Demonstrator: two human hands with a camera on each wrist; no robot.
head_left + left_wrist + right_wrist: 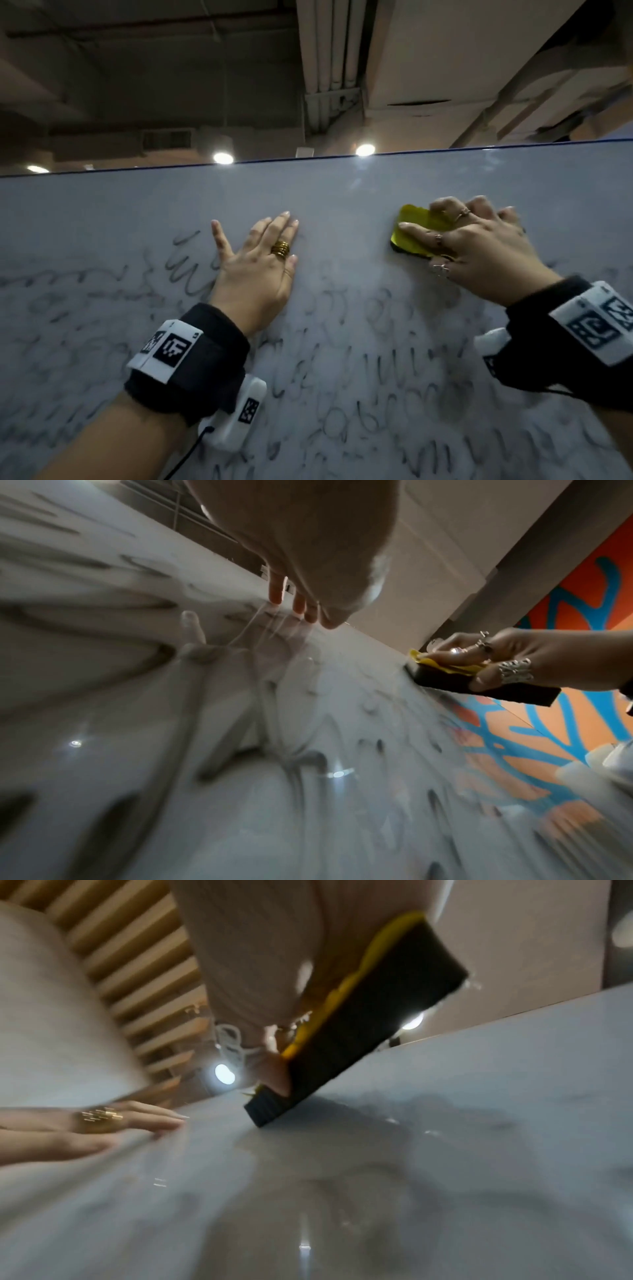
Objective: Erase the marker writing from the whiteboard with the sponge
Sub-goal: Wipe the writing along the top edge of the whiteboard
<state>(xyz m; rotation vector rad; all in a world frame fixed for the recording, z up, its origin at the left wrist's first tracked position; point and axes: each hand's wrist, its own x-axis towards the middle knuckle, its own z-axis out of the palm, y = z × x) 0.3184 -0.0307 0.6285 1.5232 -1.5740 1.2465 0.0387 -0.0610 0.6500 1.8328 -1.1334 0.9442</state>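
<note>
A large whiteboard (342, 192) fills the lower half of the head view, covered with smeared grey marker writing (373, 373). My right hand (472, 246) grips a yellow sponge (416, 228) with a black underside and presses it on the board near the upper right. In the right wrist view the sponge (346, 1031) sits tilted, one edge on the board. My left hand (260, 260) lies flat on the board with straight, spread fingers, a gold ring on one. The left wrist view shows the sponge (479, 683) off to the right.
The board's top edge (308, 159) runs just above both hands, with ceiling lights and ducts behind. An orange and blue mural (589, 593) shows beyond the board's right side. Slatted wood panels (137, 974) appear in the right wrist view.
</note>
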